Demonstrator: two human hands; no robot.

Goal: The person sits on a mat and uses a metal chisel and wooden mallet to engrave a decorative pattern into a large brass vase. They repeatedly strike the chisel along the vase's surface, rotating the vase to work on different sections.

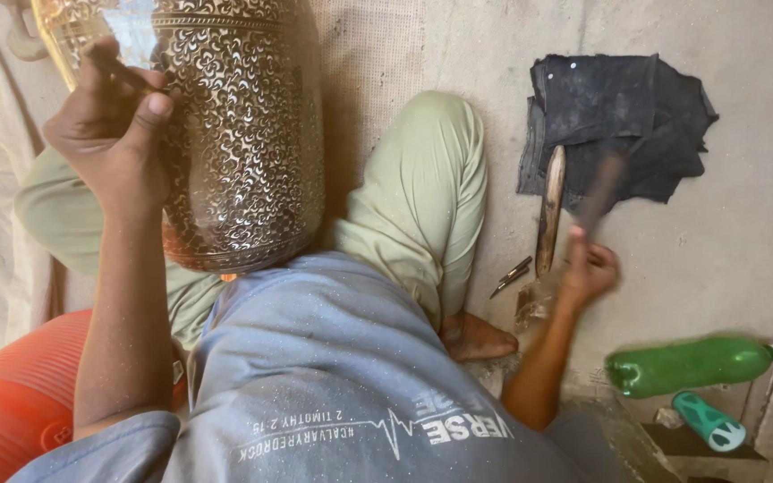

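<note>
Engraved brass vase lies across the lap, most of its visible surface already patterned, left hand clamped on a thin chisel against it, right hand well right of vase, closed round a blurred hammer.

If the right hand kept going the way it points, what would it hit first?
Probably the dark cloth on the floor: the right hand and its blurred tool aim up toward it. Depth is unclear.
</note>
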